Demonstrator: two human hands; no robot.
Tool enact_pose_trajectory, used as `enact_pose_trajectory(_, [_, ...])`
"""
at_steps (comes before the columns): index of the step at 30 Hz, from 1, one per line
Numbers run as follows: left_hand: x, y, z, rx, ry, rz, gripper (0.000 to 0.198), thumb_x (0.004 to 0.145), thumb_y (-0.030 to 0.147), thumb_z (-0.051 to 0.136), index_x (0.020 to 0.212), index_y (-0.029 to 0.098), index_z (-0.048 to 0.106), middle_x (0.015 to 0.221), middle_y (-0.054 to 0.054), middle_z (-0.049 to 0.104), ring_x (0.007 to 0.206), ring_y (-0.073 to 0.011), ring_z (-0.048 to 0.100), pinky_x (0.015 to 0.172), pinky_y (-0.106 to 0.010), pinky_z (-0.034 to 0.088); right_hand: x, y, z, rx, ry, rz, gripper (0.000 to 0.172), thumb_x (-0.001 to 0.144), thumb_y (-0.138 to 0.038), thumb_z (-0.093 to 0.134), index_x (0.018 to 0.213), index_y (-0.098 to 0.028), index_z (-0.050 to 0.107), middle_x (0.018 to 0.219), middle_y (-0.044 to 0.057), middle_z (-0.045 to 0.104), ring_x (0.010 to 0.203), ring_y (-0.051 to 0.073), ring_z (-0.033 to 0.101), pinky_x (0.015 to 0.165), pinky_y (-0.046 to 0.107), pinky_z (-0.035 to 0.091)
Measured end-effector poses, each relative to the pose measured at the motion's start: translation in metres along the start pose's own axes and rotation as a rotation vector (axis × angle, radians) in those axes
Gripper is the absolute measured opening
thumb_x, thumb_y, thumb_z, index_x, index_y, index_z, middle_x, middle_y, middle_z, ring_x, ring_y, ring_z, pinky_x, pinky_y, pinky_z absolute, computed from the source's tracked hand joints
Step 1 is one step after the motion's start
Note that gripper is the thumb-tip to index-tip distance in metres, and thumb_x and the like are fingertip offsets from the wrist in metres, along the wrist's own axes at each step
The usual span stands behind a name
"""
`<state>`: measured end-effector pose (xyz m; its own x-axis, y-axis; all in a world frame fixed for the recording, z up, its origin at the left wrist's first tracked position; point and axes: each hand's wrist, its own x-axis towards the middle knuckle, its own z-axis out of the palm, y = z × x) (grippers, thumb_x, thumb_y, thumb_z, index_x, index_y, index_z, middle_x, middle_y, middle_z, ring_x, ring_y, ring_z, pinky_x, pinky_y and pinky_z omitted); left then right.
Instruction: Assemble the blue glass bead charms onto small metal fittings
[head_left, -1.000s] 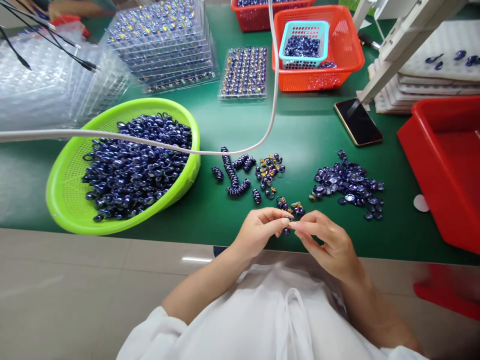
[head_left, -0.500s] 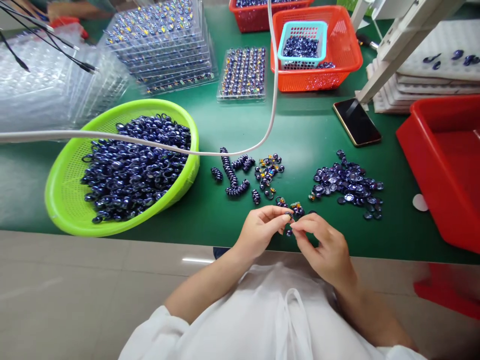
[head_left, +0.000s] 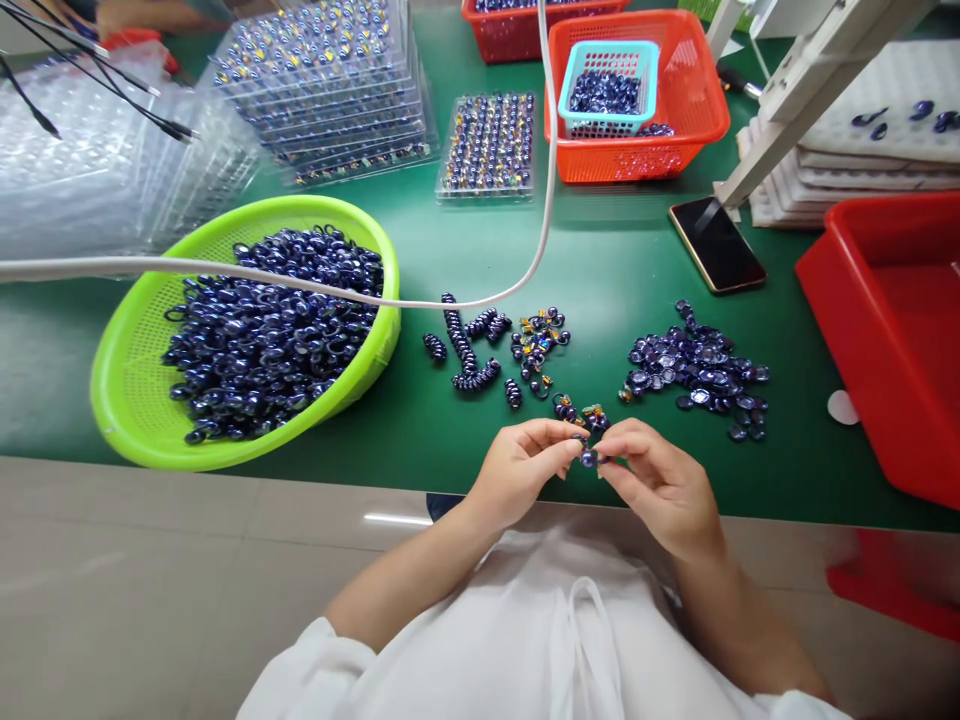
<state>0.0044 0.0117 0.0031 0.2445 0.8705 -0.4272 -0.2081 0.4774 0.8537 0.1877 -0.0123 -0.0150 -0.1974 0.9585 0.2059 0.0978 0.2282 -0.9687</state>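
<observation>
My left hand [head_left: 517,468] pinches a shiny dark-blue ring-like part [head_left: 589,458] with a round bead-like end, just above the table's front edge. From the other side, my right hand [head_left: 667,488] closes thumb and forefinger on a small dark piece right beside that part; its shape is mostly hidden. Just beyond my fingertips lie a few parts with gold-coloured bits [head_left: 596,417]. Farther back are a loose cluster of similar parts [head_left: 538,345] and rows of stacked dark rings [head_left: 459,338]. Flat dark-blue discs [head_left: 694,360] form a pile to the right.
A green basket [head_left: 120,420] full of dark rings stands left. A white cable [head_left: 544,230] hangs across the table. Behind are filled clear trays [head_left: 486,148] and an orange-red basket [head_left: 637,160]. A phone [head_left: 718,245] and a red bin [head_left: 870,350] are at right.
My right hand has shifted slightly right, and its fingers have drawn in. The bead-like end of the part now shows between my fingertips.
</observation>
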Motion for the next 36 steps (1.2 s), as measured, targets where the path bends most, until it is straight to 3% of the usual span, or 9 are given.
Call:
enact_pose_trajectory(5, [-0.0014,0.0007,-0.0004,0.007,-0.005,0.014,0.026,0.073,0.035,0.081,0.088,0.013,0.079,0.074,-0.005,0.074,0.061,-0.0112,0.057,0.059,-0.024,0.048,0.0016,0.0055,0.0011,-0.402,0.112,-0.311,0.041,0.086,0.0,0.065,0.117,-0.025,0.063,0.105,0.006,0.068,0.096,0.017,0.066,0.083,0.031,0.056])
enact_pose_trajectory(11, [-0.0038,0.0031,0.0009,0.047,0.01,0.02,0.023,0.074,0.032,0.08,0.088,0.014,0.079,0.072,-0.004,0.073,0.061,-0.011,0.059,0.061,-0.023,0.05,-0.001,0.0032,0.0043,-0.391,-0.007,-0.464,0.039,0.083,0.002,0.063,0.112,-0.024,0.062,0.099,0.006,0.07,0.088,0.017,0.069,0.076,0.03,0.06])
enact_pose_trajectory(16, [-0.0077,-0.0013,-0.0005,0.135,0.002,0.093,0.021,0.081,0.03,0.075,0.094,0.014,0.079,0.078,-0.005,0.074,0.067,-0.0133,0.064,0.065,-0.023,0.052,-0.002,0.0011,0.0049,-0.321,0.051,-0.39,0.037,0.083,0.001,0.063,0.109,-0.025,0.063,0.098,0.004,0.071,0.086,0.017,0.07,0.076,0.031,0.06])
enact_pose_trajectory(26, [-0.0102,-0.0031,-0.0042,0.449,-0.014,0.429,0.019,0.089,0.023,0.066,0.101,0.015,0.079,0.085,-0.009,0.075,0.078,-0.0184,0.069,0.072,-0.028,0.055,-0.0008,-0.0003,0.0069,-0.396,0.131,-0.314,0.036,0.086,-0.005,0.064,0.112,-0.03,0.065,0.098,0.003,0.073,0.086,0.018,0.071,0.078,0.035,0.059])
enact_pose_trajectory(36, [-0.0085,-0.0042,-0.0049,0.489,-0.027,0.501,0.019,0.09,0.02,0.065,0.102,0.014,0.078,0.084,-0.01,0.075,0.076,-0.018,0.068,0.071,-0.028,0.053,-0.0004,0.0011,0.0063,-0.388,0.127,-0.341,0.041,0.083,0.0,0.067,0.113,-0.027,0.065,0.099,0.004,0.073,0.089,0.018,0.071,0.078,0.033,0.058])
